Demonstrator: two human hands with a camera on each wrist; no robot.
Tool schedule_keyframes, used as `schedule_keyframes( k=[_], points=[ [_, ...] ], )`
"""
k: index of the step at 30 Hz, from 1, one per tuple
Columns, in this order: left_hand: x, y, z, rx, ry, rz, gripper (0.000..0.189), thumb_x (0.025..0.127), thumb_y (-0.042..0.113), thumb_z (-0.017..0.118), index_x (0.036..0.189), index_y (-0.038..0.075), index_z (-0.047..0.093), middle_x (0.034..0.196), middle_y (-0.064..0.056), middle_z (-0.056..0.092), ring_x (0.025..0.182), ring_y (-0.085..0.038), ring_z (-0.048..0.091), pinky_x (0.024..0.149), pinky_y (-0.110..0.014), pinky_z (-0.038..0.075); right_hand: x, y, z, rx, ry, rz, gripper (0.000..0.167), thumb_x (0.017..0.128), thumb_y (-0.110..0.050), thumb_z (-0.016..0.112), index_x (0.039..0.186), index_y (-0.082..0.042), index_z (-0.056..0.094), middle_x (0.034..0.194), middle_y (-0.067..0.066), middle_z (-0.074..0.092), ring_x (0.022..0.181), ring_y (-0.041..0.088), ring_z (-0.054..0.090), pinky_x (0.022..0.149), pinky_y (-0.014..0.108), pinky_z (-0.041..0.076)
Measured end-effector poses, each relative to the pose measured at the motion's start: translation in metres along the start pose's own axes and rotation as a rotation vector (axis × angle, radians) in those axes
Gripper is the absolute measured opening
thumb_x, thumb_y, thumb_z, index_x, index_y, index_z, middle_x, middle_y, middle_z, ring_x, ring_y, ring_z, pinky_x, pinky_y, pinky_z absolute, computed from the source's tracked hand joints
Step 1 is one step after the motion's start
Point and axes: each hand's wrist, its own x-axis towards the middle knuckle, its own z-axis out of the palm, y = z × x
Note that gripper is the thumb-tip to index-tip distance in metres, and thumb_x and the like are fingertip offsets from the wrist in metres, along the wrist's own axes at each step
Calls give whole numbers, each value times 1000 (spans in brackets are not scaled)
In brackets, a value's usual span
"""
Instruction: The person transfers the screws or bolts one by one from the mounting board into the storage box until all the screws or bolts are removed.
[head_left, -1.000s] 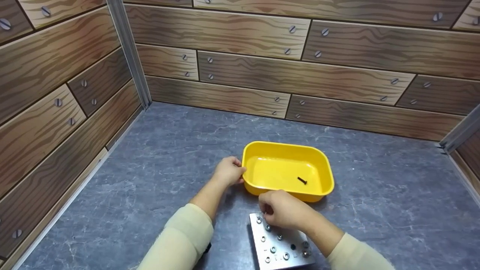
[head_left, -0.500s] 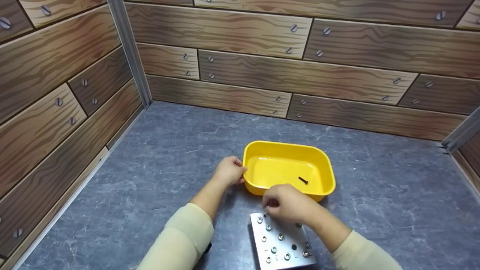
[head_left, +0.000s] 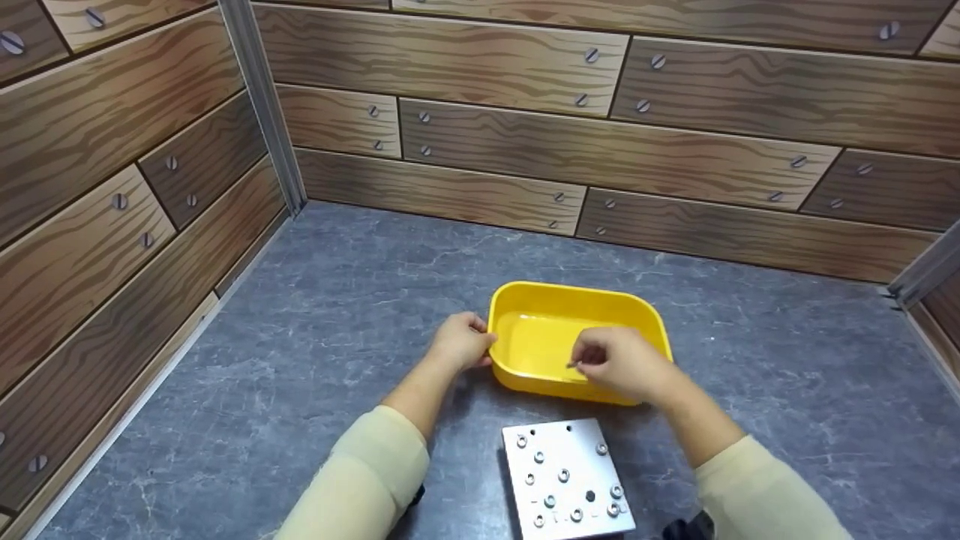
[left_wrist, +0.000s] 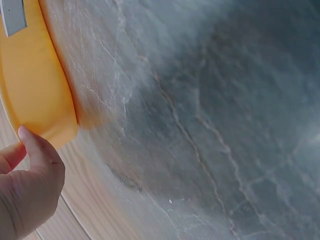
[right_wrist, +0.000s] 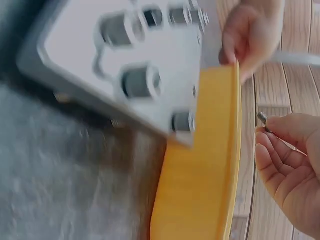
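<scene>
Well, your left hand [head_left: 459, 342] pinches the rim at the left end of the yellow plastic bin w/ rounded corners [head_left: 540, 385], prob. b/c a light bin could slide on the grey marbled table [head_left: 337, 300]. Your right hand [head_left: 621, 363] pinches a small grey metal screw [right_wrist: 263, 118] b/w thumb & fingers, over the bin's near side; can't tell how high. One end pokes out, prob. b/c such a tiny thing leaves little to grab. Nearer you, the flat silver metal plate [head_left: 577, 457] sits near the bin but not touching, prob. so your hand has a short trip. Its round-headed bolts [head_left: 564, 475] face up, prob. for easy reach; 2 holes [head_left: 569, 428] show by its far edge.
</scene>
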Motion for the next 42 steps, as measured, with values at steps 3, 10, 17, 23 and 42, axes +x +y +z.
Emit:
schedule_keyframes(
  k=[3, 10, 17, 23, 42],
  points=[
    [1, -1, 0, -1, 2, 0, 9, 85, 5, 61, 90, 1, 55, 85, -10, 52, 59, -13, 55, 53, -20, 54, 3, 10, -7, 19, 22, 81, 6, 79, -2, 65, 82, -6, 63, 77, 1, 61, 70, 14, 54, 64, 26, 50],
    [0, 0, -2, 18, 8, 2, 8, 85, 4, 61, 90, 0, 55, 84, -10, 52, 58, -13, 55, 53, -20, 54, 14, 33, -12, 18, 57, 283, 3, 83, -5, 62, 85, -2, 62, 77, 5, 60, 68, 19, 53, 61, 28, 49],
    [0, -1, -3, 38, 9, 1, 8, 85, 4, 61, 90, 1, 55, 84, -10, 53, 58, -13, 55, 53, -20, 54, 24, 52, -9, -98, 108, 374, 3, 81, -4, 62, 80, -1, 60, 77, 8, 59, 71, 21, 51, 61, 30, 47],
    [-1, -2, -3, 34, -2, 11, 8, 85, 4, 61, 89, 1, 55, 82, -9, 53, 58, -13, 55, 54, -21, 54, 28, 62, 0, -195, 109, 398, 4, 79, 2, 58, 76, -1, 58, 74, 10, 57, 67, 23, 52, 54, 28, 46],
    [1, 2, 0, 63, -1, 11, 8, 86, 6, 61, 90, 2, 55, 82, -9, 54, 59, -14, 55, 53, -20, 54, 35, 76, 11, -366, 40, 396, 18, 79, 6, 49, 67, -6, 53, 66, 9, 52, 60, 23, 48, 51, 29, 41]
  ],
)
